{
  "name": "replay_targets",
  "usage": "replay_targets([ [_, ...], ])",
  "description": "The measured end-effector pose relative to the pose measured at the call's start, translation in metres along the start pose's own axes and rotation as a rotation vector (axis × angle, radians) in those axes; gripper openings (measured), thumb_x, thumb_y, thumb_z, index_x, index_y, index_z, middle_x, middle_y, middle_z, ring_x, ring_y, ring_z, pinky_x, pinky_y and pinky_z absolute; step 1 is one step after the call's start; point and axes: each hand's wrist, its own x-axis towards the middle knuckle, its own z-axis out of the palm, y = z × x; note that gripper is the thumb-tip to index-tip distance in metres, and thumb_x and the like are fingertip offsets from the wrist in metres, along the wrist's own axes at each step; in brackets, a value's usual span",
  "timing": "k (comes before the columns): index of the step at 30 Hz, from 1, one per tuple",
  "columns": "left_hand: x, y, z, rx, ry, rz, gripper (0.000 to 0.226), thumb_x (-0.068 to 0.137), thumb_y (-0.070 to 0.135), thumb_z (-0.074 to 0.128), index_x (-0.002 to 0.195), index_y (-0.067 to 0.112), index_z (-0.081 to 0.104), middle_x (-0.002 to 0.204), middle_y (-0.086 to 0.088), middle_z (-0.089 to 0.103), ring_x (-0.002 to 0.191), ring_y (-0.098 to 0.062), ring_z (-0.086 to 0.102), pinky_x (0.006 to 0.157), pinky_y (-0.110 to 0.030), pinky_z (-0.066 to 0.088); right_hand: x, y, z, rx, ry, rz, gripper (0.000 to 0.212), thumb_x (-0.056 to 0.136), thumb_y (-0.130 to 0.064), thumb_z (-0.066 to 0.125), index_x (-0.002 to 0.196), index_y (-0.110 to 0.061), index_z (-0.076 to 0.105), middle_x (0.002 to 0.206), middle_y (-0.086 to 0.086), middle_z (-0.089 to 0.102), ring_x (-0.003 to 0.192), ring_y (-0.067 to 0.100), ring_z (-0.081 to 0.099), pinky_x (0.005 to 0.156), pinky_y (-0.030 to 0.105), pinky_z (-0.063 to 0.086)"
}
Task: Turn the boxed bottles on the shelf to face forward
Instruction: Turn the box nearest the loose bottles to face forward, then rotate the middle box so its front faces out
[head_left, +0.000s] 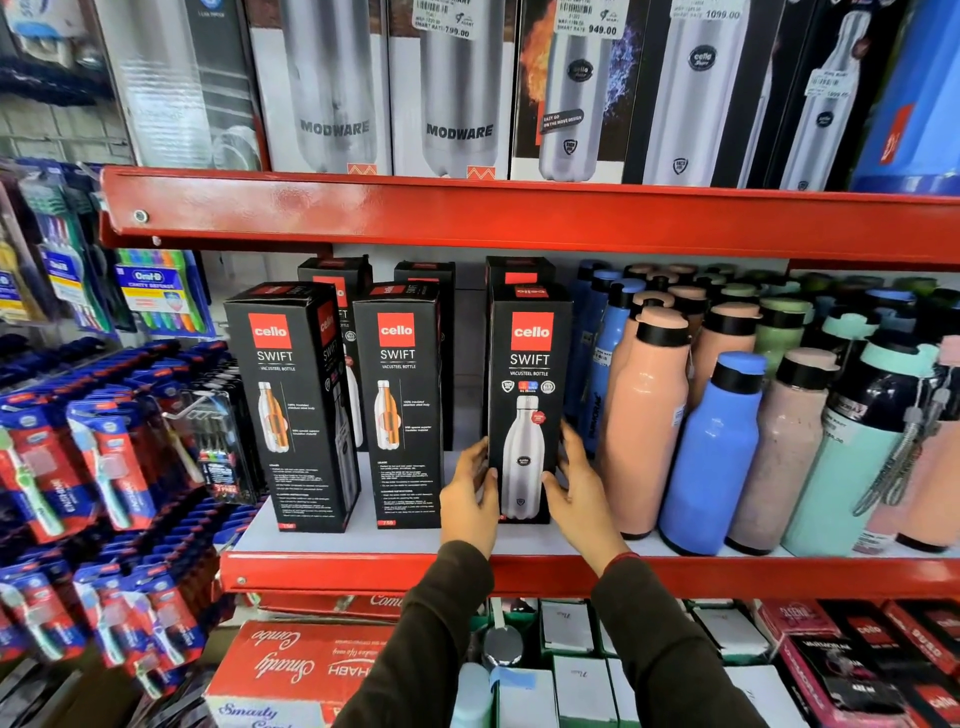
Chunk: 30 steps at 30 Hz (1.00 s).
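At the centre of the frame, both hands clasp the lower part of a black Cello Swift box standing on the pale board of the middle shelf. The left hand presses its fingers against the box's left edge, and the right hand cups the right edge, thumb on the front face. This box shows its front, with a large steel bottle pictured under the red logo.

To its left, two more Swift boxes stand in the front row: the middle box and the far-left box. Both show a panel with a small cutaway bottle and blocks of fine print; the far-left one is angled so that a second side also shows. Further black boxes stand behind them, near the back of the shelf.

Just beside the held box on the right, loose bottles crowd the shelf: a peach bottle close by the right hand, a blue bottle in front, then pinkish and mint ones towards the right edge. Along the left of the frame hang toothbrush packs. The red shelf rail crosses above, with Modware boxes on the upper tier. At the bottom, a red Smarty Combo carton lies below the sleeves.
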Motion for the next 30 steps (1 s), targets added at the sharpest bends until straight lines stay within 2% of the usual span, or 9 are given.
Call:
replay_targets([
  [3,-0.002,0.001,0.001,-0.009,0.007,-0.001,0.044,0.096,0.003,0.053,0.136,0.019,0.049,0.128,0.007,0.058,0.122,0.002,0.052,0.096,0.0,0.039,-0.001,-0.001,0.001,-0.016,0.007,-0.014,0.085,0.094,0.005,0.051,0.143,-0.055,0.015,0.149,-0.007,0.044,0.135,0.001,0.038,0.113,0.03,0.034],
  [8,-0.004,0.003,-0.001,0.013,0.015,0.0,0.044,0.096,0.005,0.052,0.137,0.02,0.049,0.126,0.01,0.056,0.122,0.001,0.05,0.095,0.0,0.039,0.0,-0.001,0.002,-0.024,0.001,0.012,0.081,0.094,0.005,0.051,0.151,-0.04,0.016,0.151,-0.002,0.043,0.134,0.001,0.036,0.115,0.032,0.033],
  [12,-0.003,0.007,-0.002,0.022,0.006,-0.004,0.043,0.096,0.006,0.052,0.135,0.023,0.05,0.125,0.012,0.057,0.121,0.002,0.051,0.103,-0.014,0.041,0.0,0.0,0.001,-0.044,0.007,-0.01,0.079,0.094,0.003,0.052,0.151,-0.038,0.018,0.152,-0.004,0.042,0.136,0.003,0.038,0.116,0.035,0.034],
  [16,-0.003,0.01,-0.001,0.059,0.015,-0.006,0.042,0.096,0.006,0.051,0.136,0.018,0.049,0.128,0.003,0.061,0.121,-0.001,0.052,0.107,-0.025,0.043,-0.002,0.001,0.002,-0.069,0.09,0.011,0.068,0.092,0.002,0.058,0.148,-0.023,0.032,0.147,0.003,0.048,0.136,0.016,0.045,0.112,0.044,0.042],
  [19,-0.007,0.013,-0.001,0.053,0.017,-0.032,0.042,0.097,0.008,0.051,0.137,0.019,0.048,0.129,0.001,0.059,0.125,-0.007,0.052,0.109,-0.03,0.043,-0.009,0.001,0.006,-0.068,0.19,-0.006,0.053,0.088,0.004,0.063,0.134,-0.016,0.047,0.129,0.003,0.058,0.119,0.017,0.057,0.103,0.043,0.05],
  [23,-0.016,0.016,-0.005,0.055,0.021,-0.013,0.046,0.098,0.009,0.051,0.143,0.014,0.044,0.136,-0.002,0.055,0.123,-0.003,0.049,0.101,-0.013,0.042,-0.024,-0.003,0.008,-0.051,0.307,-0.033,0.04,0.088,0.0,0.065,0.118,-0.024,0.054,0.11,0.001,0.059,0.102,0.012,0.06,0.086,0.014,0.05],
  [25,-0.022,0.02,-0.011,0.027,0.035,0.015,0.044,0.097,0.01,0.051,0.141,0.018,0.046,0.134,0.003,0.055,0.12,0.0,0.052,0.092,-0.001,0.043,-0.031,-0.009,0.01,-0.006,0.378,-0.057,0.036,0.089,-0.001,0.064,0.111,-0.027,0.055,0.104,-0.004,0.057,0.096,0.002,0.057,0.078,0.015,0.05],
  [28,-0.031,0.026,-0.027,0.028,0.102,0.132,0.036,0.098,0.012,0.05,0.132,0.024,0.053,0.126,0.009,0.06,0.113,0.007,0.056,0.094,-0.01,0.048,-0.042,-0.025,0.019,0.077,0.431,-0.12,0.03,0.091,-0.005,0.062,0.107,-0.029,0.057,0.101,-0.008,0.057,0.088,0.002,0.057,0.07,0.015,0.049],
  [30,-0.035,0.031,-0.039,0.042,0.179,0.224,0.032,0.099,0.013,0.049,0.13,0.022,0.055,0.124,0.006,0.061,0.116,-0.001,0.057,0.093,-0.014,0.048,-0.045,-0.037,0.031,0.089,0.412,-0.174,0.028,0.092,-0.006,0.061,0.108,-0.028,0.059,0.101,-0.007,0.059,0.088,0.008,0.059,0.071,0.017,0.05],
])
